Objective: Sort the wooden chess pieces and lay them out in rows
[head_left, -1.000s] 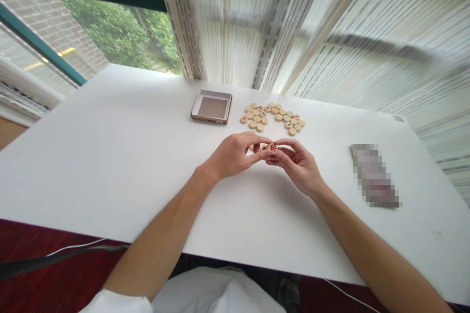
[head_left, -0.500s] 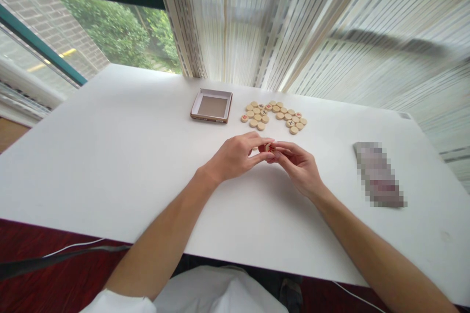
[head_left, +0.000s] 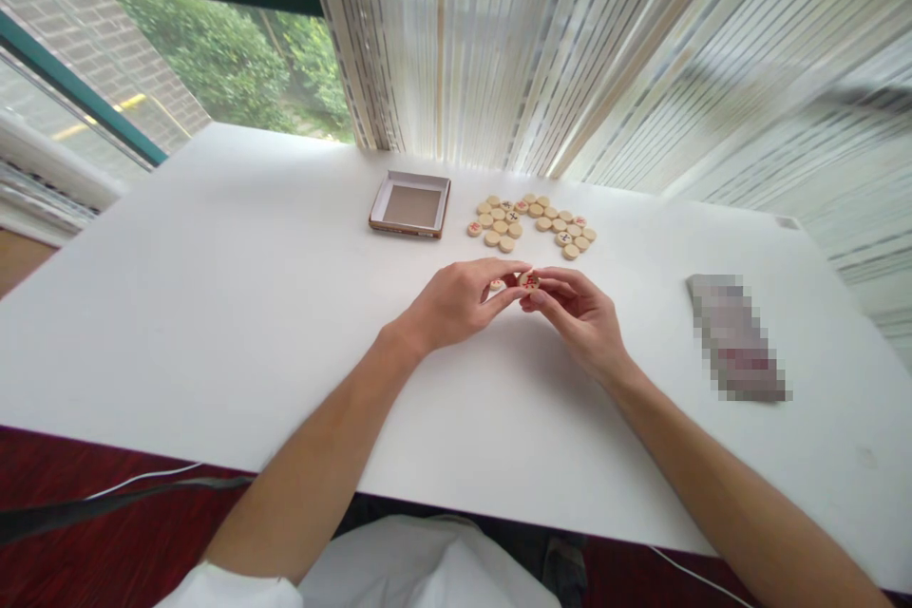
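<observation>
Game piece (head_left: 529, 280) sits pinched between the fingertips of my left hand (head_left: 454, 304) and right hand (head_left: 579, 318), red mark facing me. Light, even pressure suits it; more pieces (head_left: 531, 223) lie beyond the grip, a box (head_left: 409, 205) beyond and left.

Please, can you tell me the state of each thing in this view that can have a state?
Held piece: wooden disc, red character facing up, lifted.
Right hand: fingertips pinching the disc.
Left hand: raised, thumb at the disc, contact unclear.
Small piece: partly hidden by the left hand.
Other pieces: lying flat in a curved cluster.
Box: open side up.
Packet: lying flat, blurred.
Curtain: drawn.
</observation>
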The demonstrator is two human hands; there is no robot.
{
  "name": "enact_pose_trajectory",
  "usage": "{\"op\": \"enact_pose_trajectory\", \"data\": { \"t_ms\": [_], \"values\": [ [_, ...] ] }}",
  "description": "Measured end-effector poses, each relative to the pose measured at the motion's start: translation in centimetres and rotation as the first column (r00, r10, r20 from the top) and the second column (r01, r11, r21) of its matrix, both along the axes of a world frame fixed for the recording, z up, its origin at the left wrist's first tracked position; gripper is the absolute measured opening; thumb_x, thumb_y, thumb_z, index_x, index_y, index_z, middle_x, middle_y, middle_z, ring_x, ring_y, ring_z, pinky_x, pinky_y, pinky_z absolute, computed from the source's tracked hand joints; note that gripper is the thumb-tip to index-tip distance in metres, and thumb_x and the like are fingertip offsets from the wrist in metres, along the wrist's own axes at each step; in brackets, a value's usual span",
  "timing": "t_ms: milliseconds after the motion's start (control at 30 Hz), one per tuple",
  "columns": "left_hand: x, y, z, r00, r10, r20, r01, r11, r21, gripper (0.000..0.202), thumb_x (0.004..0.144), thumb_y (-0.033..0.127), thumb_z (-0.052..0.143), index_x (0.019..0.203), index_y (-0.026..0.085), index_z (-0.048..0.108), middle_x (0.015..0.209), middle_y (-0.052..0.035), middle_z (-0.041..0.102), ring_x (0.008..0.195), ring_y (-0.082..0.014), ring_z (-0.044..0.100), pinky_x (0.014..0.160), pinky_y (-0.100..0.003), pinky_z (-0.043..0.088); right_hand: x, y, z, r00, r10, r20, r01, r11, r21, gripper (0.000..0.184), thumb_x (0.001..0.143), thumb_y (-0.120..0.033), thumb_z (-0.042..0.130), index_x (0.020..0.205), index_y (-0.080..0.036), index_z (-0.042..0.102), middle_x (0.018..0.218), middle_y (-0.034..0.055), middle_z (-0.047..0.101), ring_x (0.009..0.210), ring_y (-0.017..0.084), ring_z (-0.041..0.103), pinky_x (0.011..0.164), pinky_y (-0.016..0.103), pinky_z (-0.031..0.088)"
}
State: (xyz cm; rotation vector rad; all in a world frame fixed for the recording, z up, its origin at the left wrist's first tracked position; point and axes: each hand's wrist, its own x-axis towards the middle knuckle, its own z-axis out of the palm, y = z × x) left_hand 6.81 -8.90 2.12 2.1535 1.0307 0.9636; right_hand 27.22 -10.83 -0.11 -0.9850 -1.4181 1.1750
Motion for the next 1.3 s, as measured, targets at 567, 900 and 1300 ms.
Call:
{"op": "enact_pose_trajectory", "data": {
  "t_ms": [567, 900, 1300],
  "values": [
    [0.0, 0.0, -0.1, 1.0, -0.007, -0.025, 0.006, 0.999, -0.046, 0.029, 0.091, 0.033, 0.065, 0.118, 0.023, 0.066, 0.09, -0.0009, 0.072, 0.062, -0.0102, 0.055, 0.059, -0.023, 0.043, -0.3, -0.2, 0.2, 1.0, 0.007, 0.01, -0.007, 0.999, 0.04, 0.025, 0.088, -0.04, 0.073, 0.108, -0.028, 0.065, 0.1, 0.0031, 0.075, 0.083, 0.019, 0.072, 0.082, 0.04, 0.062],
    [0.2, -0.7, 0.8, 0.999, -0.053, -0.013, 0.053, 0.999, 0.004, 0.026, 0.088, 0.025, 0.065, 0.114, 0.018, 0.065, 0.095, -0.0014, 0.073, 0.074, -0.0116, 0.062, 0.067, -0.023, 0.047, -0.6, -0.2, 0.4, 1.0, 0.013, -0.008, -0.013, 0.999, 0.05, 0.024, 0.087, -0.04, 0.074, 0.099, -0.022, 0.063, 0.093, 0.0031, 0.074, 0.078, 0.016, 0.073, 0.076, 0.033, 0.063],
    [0.5, -1.0, 0.6, 0.991, -0.059, -0.123, 0.066, 0.996, 0.053, 0.024, 0.083, 0.021, 0.069, 0.106, 0.022, 0.063, 0.093, 0.005, 0.072, 0.074, -0.0102, 0.062, 0.067, -0.022, 0.044, 0.1, -0.3, -0.8, 0.992, -0.077, 0.098, 0.074, 0.997, 0.035, 0.028, 0.076, -0.037, 0.085, 0.089, -0.021, 0.065, 0.082, 0.0019, 0.074, 0.074, 0.017, 0.072, 0.069, 0.029, 0.061]
  ]
}}
